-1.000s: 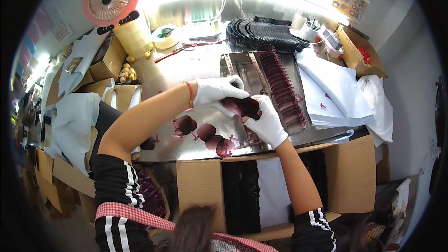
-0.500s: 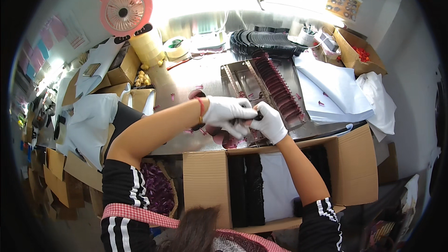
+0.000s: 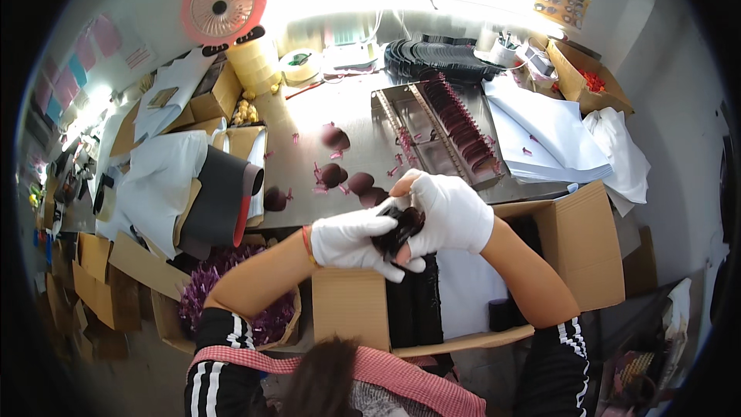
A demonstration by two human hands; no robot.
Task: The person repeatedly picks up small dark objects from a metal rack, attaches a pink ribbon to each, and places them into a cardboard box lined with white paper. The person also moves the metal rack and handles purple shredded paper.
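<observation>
Both gloved hands meet over the near edge of the metal table, above an open cardboard box [image 3: 351, 301]. Between them is a small glossy black bundle [image 3: 399, 233] that looks like strands; its exact kind cannot be made out. My left hand [image 3: 351, 241], in a white glove, has its fingers around the bundle's left side. From the right, my right hand [image 3: 451, 215] pinches it, bare fingertips poking out of the glove. Just beyond lie several dark maroon rounded pieces [image 3: 333, 175] with pink tabs. Black bundles [image 3: 414, 305] and a white sheet [image 3: 469, 293] fill the box.
A metal tray [image 3: 432, 135] holds a row of maroon pieces [image 3: 463, 123]. White paper [image 3: 548, 139] is stacked to its right, curved black pieces [image 3: 436, 60] behind. A pink fan [image 3: 224, 4] stands at the far left. Purple shiny strips [image 3: 208, 293] fill a box beneath my left arm.
Both hands have drawn back toward me from over the table, uncovering the loose maroon pieces. The black bundle now shows between them. The view has shifted slightly.
</observation>
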